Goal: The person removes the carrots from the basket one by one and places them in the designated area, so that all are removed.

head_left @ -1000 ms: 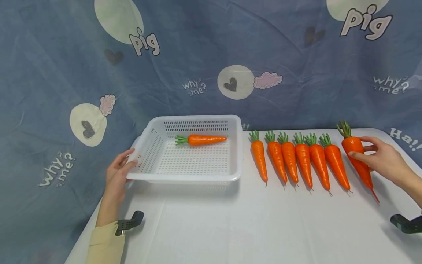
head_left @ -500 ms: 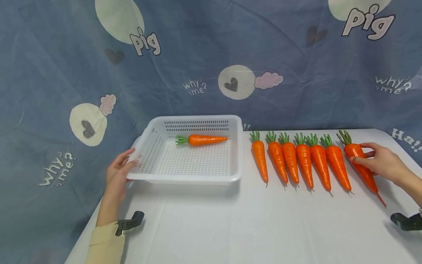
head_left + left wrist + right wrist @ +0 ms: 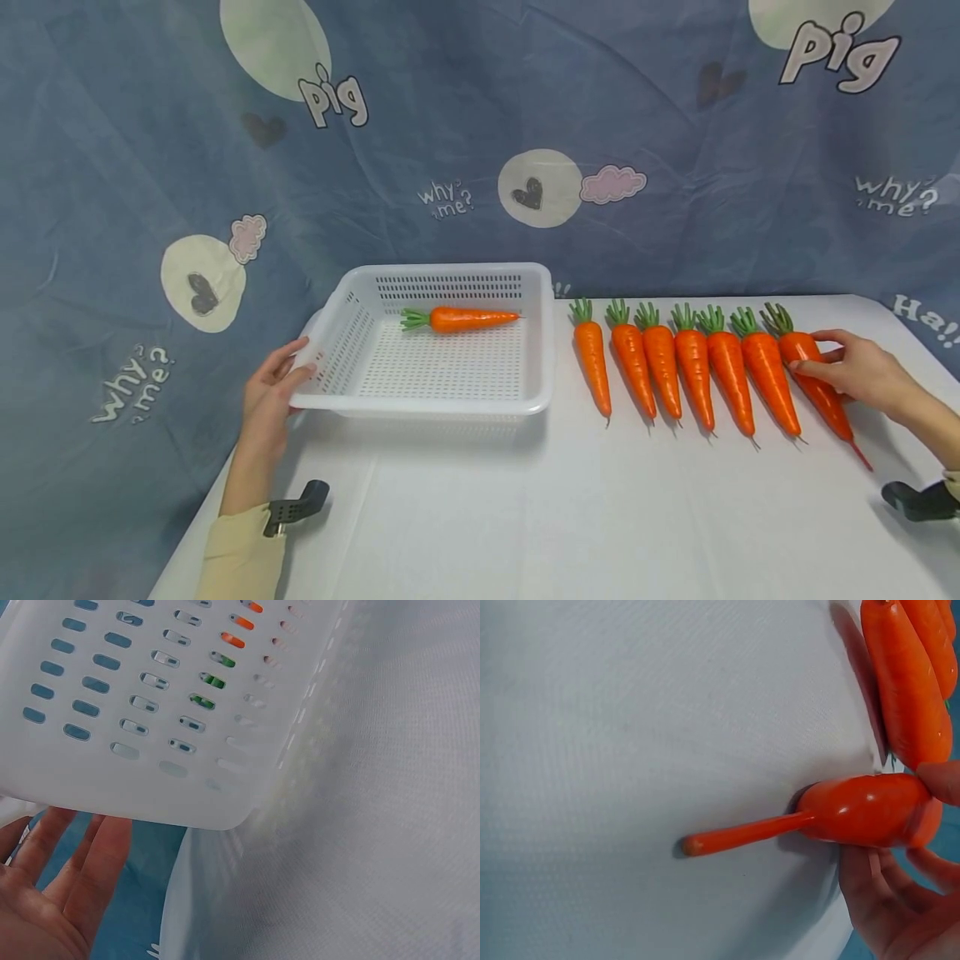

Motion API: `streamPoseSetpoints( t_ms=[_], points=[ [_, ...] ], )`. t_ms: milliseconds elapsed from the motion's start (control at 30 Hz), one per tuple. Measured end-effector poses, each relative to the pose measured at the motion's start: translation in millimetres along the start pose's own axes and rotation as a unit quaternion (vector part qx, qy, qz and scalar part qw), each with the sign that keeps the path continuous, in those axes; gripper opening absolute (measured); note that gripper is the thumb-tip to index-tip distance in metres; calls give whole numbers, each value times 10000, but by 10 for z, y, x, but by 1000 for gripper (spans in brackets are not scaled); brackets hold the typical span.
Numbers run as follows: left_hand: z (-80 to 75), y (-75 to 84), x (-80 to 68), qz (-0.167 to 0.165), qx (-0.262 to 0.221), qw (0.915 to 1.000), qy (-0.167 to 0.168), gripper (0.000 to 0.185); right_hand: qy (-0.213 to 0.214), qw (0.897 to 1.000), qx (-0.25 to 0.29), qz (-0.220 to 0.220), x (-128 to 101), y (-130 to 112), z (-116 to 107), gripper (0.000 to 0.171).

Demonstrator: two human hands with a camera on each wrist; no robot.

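Note:
On the left, my left hand [image 3: 267, 396] holds the left rim of a white perforated plastic basket [image 3: 435, 407], thumb over the rim and fingers beneath it. Inside the basket lies one orange carrot [image 3: 471, 320] with green stubs pointing left. At the far right my right hand [image 3: 862, 377] grips a thick red-orange carrot [image 3: 817, 398] by its upper body, thumb on one side and fingers on the other. This carrot has a long thin root tip [image 3: 742, 835], which lies close over the white cloth in the right wrist view. Its top sits right beside the neighbouring carrot [image 3: 771, 379].
Several more carrots [image 3: 692, 375] lie side by side on the white tablecloth [image 3: 570, 517], between basket and right hand, stubs toward the back. Behind the table hangs a blue printed curtain [image 3: 420, 108]. A black wrist mount [image 3: 300, 502] sticks out from the left forearm.
My right hand has lowered the thick carrot to the table and shifted it left against the row's end. My left hand and the basket have stayed put.

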State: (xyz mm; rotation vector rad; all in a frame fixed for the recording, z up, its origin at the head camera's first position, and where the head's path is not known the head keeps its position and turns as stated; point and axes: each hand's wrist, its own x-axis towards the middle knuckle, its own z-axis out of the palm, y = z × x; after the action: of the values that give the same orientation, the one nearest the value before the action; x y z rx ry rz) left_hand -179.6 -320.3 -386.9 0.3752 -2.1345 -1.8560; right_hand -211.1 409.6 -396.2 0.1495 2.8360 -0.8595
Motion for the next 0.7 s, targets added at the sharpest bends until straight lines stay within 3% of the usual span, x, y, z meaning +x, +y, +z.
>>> streamPoseSetpoints(
  t_ms=[367, 567, 700],
  points=[
    [6, 29, -12, -77, -141, 9999, -62, 48, -397, 9988, 264, -97, -1, -21, 16, 90],
    [-52, -112, 76, 121, 26, 9999, -91, 48, -434, 9986, 290, -65, 2, -5, 19, 91],
    [-83, -185, 129, 226, -153, 9994, -191, 49, -418, 9987, 275, -64, -25, -15, 8, 92]
  ],
)
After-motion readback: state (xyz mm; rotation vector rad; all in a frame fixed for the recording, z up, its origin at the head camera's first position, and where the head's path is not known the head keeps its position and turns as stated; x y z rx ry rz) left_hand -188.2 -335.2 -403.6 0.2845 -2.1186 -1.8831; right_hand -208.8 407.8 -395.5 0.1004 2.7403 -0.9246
